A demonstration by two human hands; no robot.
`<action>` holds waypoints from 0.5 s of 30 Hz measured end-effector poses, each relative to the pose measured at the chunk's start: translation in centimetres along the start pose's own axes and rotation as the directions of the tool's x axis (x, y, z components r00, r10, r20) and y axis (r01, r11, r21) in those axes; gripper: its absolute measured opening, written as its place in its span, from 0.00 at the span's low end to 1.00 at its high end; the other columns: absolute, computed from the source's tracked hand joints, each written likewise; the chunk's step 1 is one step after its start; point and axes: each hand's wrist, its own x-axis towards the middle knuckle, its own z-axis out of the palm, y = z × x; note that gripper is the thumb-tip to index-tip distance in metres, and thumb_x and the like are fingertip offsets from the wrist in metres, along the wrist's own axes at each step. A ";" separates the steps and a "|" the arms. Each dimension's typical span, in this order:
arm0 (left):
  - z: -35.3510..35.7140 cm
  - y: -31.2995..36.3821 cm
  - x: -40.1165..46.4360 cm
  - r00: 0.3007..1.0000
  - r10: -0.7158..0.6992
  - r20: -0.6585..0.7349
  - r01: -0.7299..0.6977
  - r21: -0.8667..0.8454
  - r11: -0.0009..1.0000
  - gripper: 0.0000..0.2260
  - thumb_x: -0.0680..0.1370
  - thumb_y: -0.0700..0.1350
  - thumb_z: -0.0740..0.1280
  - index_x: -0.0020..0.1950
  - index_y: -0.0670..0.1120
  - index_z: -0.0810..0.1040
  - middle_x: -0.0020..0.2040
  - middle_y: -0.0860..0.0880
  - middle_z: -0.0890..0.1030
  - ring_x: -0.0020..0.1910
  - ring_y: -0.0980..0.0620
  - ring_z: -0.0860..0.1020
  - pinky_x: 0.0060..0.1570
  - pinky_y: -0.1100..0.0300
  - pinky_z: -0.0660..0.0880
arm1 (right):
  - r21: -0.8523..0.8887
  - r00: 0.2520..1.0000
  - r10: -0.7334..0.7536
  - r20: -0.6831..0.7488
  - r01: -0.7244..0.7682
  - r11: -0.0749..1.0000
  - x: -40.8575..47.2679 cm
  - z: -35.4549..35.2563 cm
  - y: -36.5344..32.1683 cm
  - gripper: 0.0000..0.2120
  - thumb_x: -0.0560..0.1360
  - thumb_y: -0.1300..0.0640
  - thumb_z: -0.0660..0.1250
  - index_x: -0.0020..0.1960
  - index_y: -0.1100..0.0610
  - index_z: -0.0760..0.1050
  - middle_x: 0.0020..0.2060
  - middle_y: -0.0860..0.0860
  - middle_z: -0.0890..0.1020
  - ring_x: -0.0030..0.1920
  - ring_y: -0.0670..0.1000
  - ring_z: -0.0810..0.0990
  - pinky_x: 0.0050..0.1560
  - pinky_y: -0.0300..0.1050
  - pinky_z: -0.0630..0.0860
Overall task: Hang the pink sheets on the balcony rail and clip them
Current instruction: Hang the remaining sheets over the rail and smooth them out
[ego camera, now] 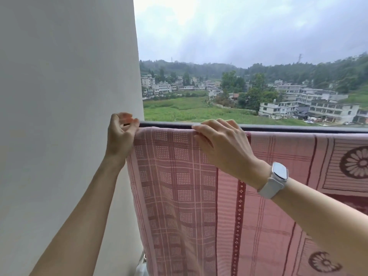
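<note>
Your right forearm crosses the lower right, white watch (275, 179) on the wrist. Right hand (223, 144) lies on the pink sheet (179, 186) at the top fold, fingers mostly straight, tips hooked over the balcony rail (298, 128). Left hand (121, 132) is at the sheet's left end by the white wall (65, 96), fingers curled; whether they pinch anything, can't tell. Sheet hangs over the rail, draped down twd you. Bldgs & green hills beyond.

Lower part of pink sheet (179, 196) cut off by bottom edge; rail (298, 128) mostly hidden under cloth; left hand (121, 132) fingertip grip unclear.
</note>
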 end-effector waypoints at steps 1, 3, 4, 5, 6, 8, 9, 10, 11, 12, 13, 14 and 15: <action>0.0 0.6 -0.6 0.997 0.070 0.022 -0.071 0.073 0.995 0.08 0.77 0.44 0.62 0.56 0.46 0.71 0.50 0.53 0.75 0.50 0.54 0.73 0.47 0.66 0.70 | -0.024 1.000 -0.018 -0.021 0.018 1.000 -0.8 -0.3 0.7 0.15 0.75 0.51 0.57 0.53 0.55 0.78 0.47 0.50 0.83 0.46 0.52 0.81 0.48 0.48 0.74; 0.8 1.8 -2.4 0.943 0.302 0.142 -0.330 0.266 0.906 0.11 0.77 0.48 0.61 0.57 0.47 0.75 0.52 0.51 0.78 0.51 0.53 0.74 0.54 0.58 0.70 | -0.063 0.998 -0.031 -0.047 0.028 0.998 -2.3 -1.0 2.1 0.14 0.75 0.52 0.59 0.55 0.56 0.77 0.49 0.51 0.82 0.47 0.52 0.80 0.49 0.49 0.74; 1.6 2.4 -3.5 0.889 0.387 0.246 -0.453 0.342 0.823 0.13 0.77 0.52 0.60 0.57 0.48 0.76 0.53 0.51 0.79 0.52 0.51 0.76 0.57 0.54 0.69 | -0.075 0.998 -0.022 -0.054 0.018 0.997 -2.9 -1.4 2.9 0.13 0.76 0.52 0.59 0.55 0.56 0.77 0.49 0.51 0.82 0.47 0.52 0.80 0.48 0.48 0.74; 2.7 2.9 -4.5 0.829 0.435 0.352 -0.554 0.410 0.724 0.15 0.76 0.54 0.58 0.56 0.48 0.77 0.53 0.50 0.80 0.52 0.49 0.76 0.59 0.51 0.67 | -0.087 0.998 -0.004 -0.059 -0.001 0.996 -3.4 -1.8 3.6 0.13 0.77 0.53 0.58 0.55 0.57 0.76 0.48 0.51 0.82 0.46 0.52 0.80 0.47 0.48 0.73; 3.9 3.2 -5.3 0.777 0.460 0.430 -0.628 0.467 0.623 0.17 0.76 0.55 0.57 0.57 0.48 0.77 0.53 0.49 0.81 0.53 0.47 0.77 0.60 0.49 0.65 | -0.103 0.998 0.017 -0.065 -0.024 0.994 -3.9 -2.2 4.3 0.13 0.78 0.53 0.58 0.55 0.57 0.77 0.47 0.51 0.82 0.46 0.52 0.80 0.47 0.48 0.72; 6.3 3.9 -6.7 0.727 0.471 0.500 -0.687 0.525 0.503 0.19 0.77 0.55 0.54 0.58 0.47 0.76 0.52 0.48 0.81 0.52 0.45 0.77 0.57 0.48 0.65 | -0.149 0.995 0.063 -0.083 -0.075 0.986 -4.9 -2.9 5.7 0.13 0.78 0.54 0.56 0.54 0.57 0.77 0.45 0.51 0.82 0.43 0.53 0.80 0.47 0.48 0.71; 7.4 4.4 -7.3 0.721 0.471 0.509 -0.693 0.528 0.491 0.19 0.78 0.55 0.52 0.58 0.47 0.76 0.51 0.48 0.81 0.50 0.44 0.78 0.55 0.48 0.66 | -0.180 0.992 0.082 -0.094 -0.098 0.979 -5.5 -3.3 6.5 0.13 0.78 0.53 0.56 0.53 0.57 0.77 0.44 0.51 0.82 0.43 0.53 0.80 0.47 0.49 0.71; 8.4 4.8 -7.7 0.713 0.479 0.512 -0.702 0.518 0.489 0.20 0.78 0.55 0.51 0.57 0.46 0.76 0.50 0.48 0.81 0.48 0.44 0.78 0.53 0.48 0.67 | -0.213 0.990 0.096 -0.107 -0.117 0.970 -6.1 -3.8 7.4 0.13 0.78 0.53 0.55 0.53 0.56 0.77 0.43 0.51 0.82 0.42 0.53 0.79 0.48 0.49 0.70; 9.5 5.2 -8.2 0.700 0.492 0.518 -0.714 0.503 0.487 0.21 0.79 0.55 0.50 0.56 0.46 0.76 0.49 0.47 0.82 0.47 0.45 0.79 0.52 0.49 0.68 | -0.244 0.987 0.110 -0.119 -0.137 0.960 -6.8 -4.4 8.3 0.13 0.78 0.53 0.55 0.53 0.57 0.76 0.43 0.51 0.82 0.42 0.53 0.79 0.48 0.49 0.70; 10.7 5.7 -8.6 0.680 0.505 0.531 -0.733 0.483 0.479 0.21 0.79 0.56 0.50 0.55 0.46 0.76 0.48 0.47 0.82 0.45 0.45 0.79 0.51 0.50 0.68 | -0.269 0.983 0.125 -0.132 -0.157 0.950 -7.6 -5.1 9.2 0.13 0.78 0.53 0.55 0.53 0.57 0.76 0.43 0.51 0.82 0.42 0.53 0.78 0.49 0.49 0.69; 12.0 6.4 -9.1 0.654 0.520 0.549 -0.756 0.461 0.465 0.20 0.79 0.55 0.50 0.54 0.46 0.76 0.46 0.47 0.82 0.43 0.45 0.79 0.49 0.50 0.69 | -0.287 0.980 0.142 -0.140 -0.177 0.941 -8.3 -5.9 10.2 0.13 0.78 0.53 0.55 0.53 0.57 0.76 0.43 0.52 0.82 0.42 0.53 0.78 0.49 0.49 0.68; 13.4 7.1 -9.7 0.626 0.532 0.570 -0.780 0.439 0.447 0.20 0.78 0.55 0.51 0.54 0.45 0.77 0.45 0.47 0.82 0.42 0.45 0.80 0.48 0.51 0.70 | -0.299 0.976 0.161 -0.144 -0.198 0.933 -9.1 -6.7 11.3 0.14 0.78 0.54 0.54 0.53 0.58 0.76 0.43 0.52 0.81 0.42 0.53 0.77 0.49 0.49 0.67; 14.8 7.8 -10.3 0.600 0.541 0.589 -0.799 0.420 0.430 0.20 0.78 0.55 0.51 0.53 0.45 0.77 0.43 0.47 0.82 0.40 0.45 0.80 0.47 0.51 0.71 | -0.306 0.972 0.182 -0.145 -0.219 0.926 -10.0 -7.6 12.4 0.14 0.78 0.54 0.54 0.53 0.58 0.75 0.44 0.52 0.81 0.43 0.54 0.77 0.49 0.49 0.66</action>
